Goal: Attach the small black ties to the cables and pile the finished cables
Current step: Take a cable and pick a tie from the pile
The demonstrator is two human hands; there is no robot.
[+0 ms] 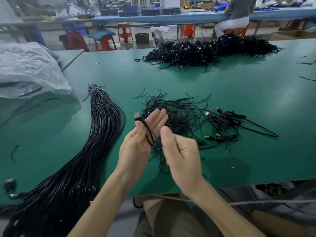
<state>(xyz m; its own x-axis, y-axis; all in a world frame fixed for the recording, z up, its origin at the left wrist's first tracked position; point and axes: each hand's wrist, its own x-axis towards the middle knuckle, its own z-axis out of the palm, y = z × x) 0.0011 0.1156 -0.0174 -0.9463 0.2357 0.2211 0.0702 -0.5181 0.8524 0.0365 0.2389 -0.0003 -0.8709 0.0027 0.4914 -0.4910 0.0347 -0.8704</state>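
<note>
A folded black cable lies across the left hand, pinned under the thumb, its silver plug poking out past the fingers, above the near edge of a green table. The right hand, fingers curled and blurred, sits just beside it; whether it holds anything cannot be told. Loose black ties are scattered just behind the hands, a thick bundle of cables stretches along the left, and a heap of finished cables sits at the far side.
</note>
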